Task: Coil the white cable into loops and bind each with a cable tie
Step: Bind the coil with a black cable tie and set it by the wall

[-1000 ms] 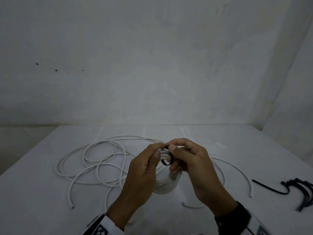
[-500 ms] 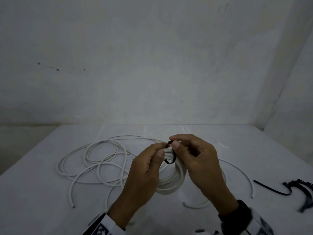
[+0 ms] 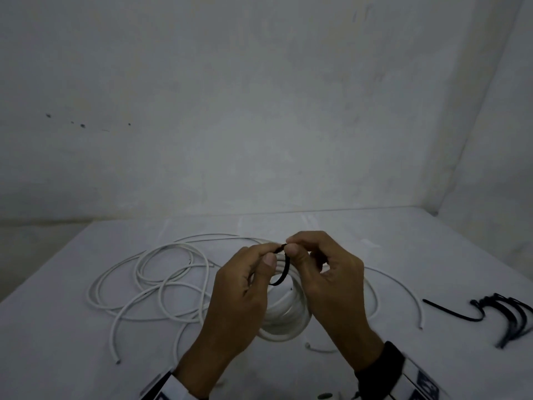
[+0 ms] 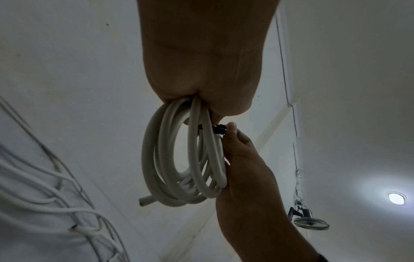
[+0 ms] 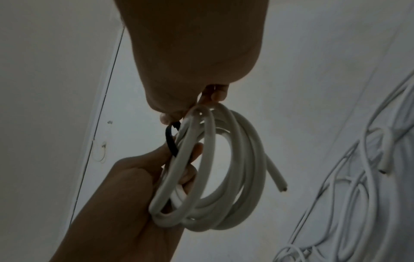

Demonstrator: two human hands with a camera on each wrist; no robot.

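Pinching the ends of a thin black plastic cable tie (image 3: 284,267) between thumb and forefinger, the left hand (image 3: 239,295) and right hand (image 3: 326,281) meet above a grey-white tabletop (image 3: 57,342), their fingers curled narrowly around the tie. The tie wraps a compact coil of round white cable (image 5: 215,170) hanging between the palms, with one cut end jutting free. More loose white cable (image 3: 150,281) sprawls on the table to the left, and spare black ties (image 3: 507,316) lie far right. The tail could miss the tie's head, or turns could spring out if either pinch loosens.
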